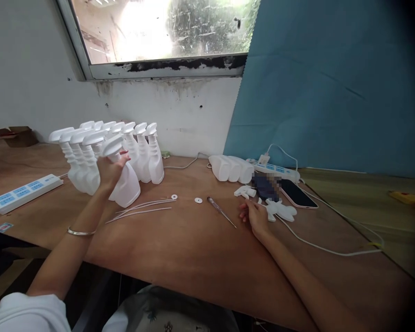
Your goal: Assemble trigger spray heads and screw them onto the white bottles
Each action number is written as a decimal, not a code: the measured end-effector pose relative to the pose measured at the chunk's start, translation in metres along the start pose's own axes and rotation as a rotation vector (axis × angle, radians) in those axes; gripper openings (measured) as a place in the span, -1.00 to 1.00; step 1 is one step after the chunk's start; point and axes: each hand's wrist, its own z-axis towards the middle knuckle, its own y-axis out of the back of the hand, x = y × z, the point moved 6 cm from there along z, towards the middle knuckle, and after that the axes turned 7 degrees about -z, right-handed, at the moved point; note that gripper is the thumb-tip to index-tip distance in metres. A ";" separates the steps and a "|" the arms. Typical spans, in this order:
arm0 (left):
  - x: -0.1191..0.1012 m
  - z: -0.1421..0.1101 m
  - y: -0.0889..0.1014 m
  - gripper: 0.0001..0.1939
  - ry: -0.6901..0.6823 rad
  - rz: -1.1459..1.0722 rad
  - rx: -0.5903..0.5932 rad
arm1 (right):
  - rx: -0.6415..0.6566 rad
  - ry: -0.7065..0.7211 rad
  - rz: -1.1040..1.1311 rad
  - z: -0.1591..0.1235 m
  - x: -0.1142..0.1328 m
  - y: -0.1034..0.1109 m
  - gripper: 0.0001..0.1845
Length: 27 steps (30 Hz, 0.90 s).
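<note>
My left hand is wrapped round the neck of a white spray bottle, which leans slightly at the front of a group of similar spray bottles. On the table's right side, my right hand rests with loosely curled fingers apart and nothing visible in them. Just beyond it lie white trigger spray heads and another white spray head. Thin white tubes lie in front of the held bottle. Two small white washers and a screwdriver lie between my hands.
Several white bottles without heads lie at the back. Behind my right hand are a phone, a dark item partly blurred out and a power strip with cables. Another power strip lies left, a cardboard box far left.
</note>
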 end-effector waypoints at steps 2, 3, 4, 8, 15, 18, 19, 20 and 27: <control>0.011 -0.006 -0.001 -0.65 -0.027 0.076 -0.051 | 0.004 0.004 -0.021 -0.001 0.001 -0.001 -0.73; 0.017 -0.009 0.000 -0.60 -0.039 0.113 -0.080 | 0.006 0.007 -0.032 -0.001 0.002 -0.001 -0.73; 0.021 -0.012 0.000 -0.55 -0.049 0.147 -0.102 | 0.009 0.011 -0.043 -0.002 0.003 -0.001 -0.73; 0.030 -0.021 -0.003 -0.42 -0.103 0.267 -0.119 | 0.015 0.036 -0.091 -0.004 0.007 -0.002 -0.75; 0.028 -0.041 -0.012 -0.30 -0.248 0.480 -0.099 | 0.027 0.115 -0.174 -0.007 0.010 -0.006 -0.74; 0.030 -0.043 -0.012 -0.30 -0.272 0.544 -0.100 | 0.046 0.151 -0.210 -0.007 0.010 -0.007 -0.73; 0.031 -0.043 -0.011 -0.30 -0.278 0.561 -0.099 | 0.053 0.165 -0.220 -0.007 0.011 -0.008 -0.73; 0.032 -0.042 -0.011 -0.31 -0.281 0.576 -0.099 | 0.060 0.178 -0.228 -0.007 0.012 -0.009 -0.72; 0.040 -0.040 -0.018 -0.33 -0.295 0.644 -0.120 | 0.073 0.239 -0.245 -0.008 0.017 -0.009 -0.66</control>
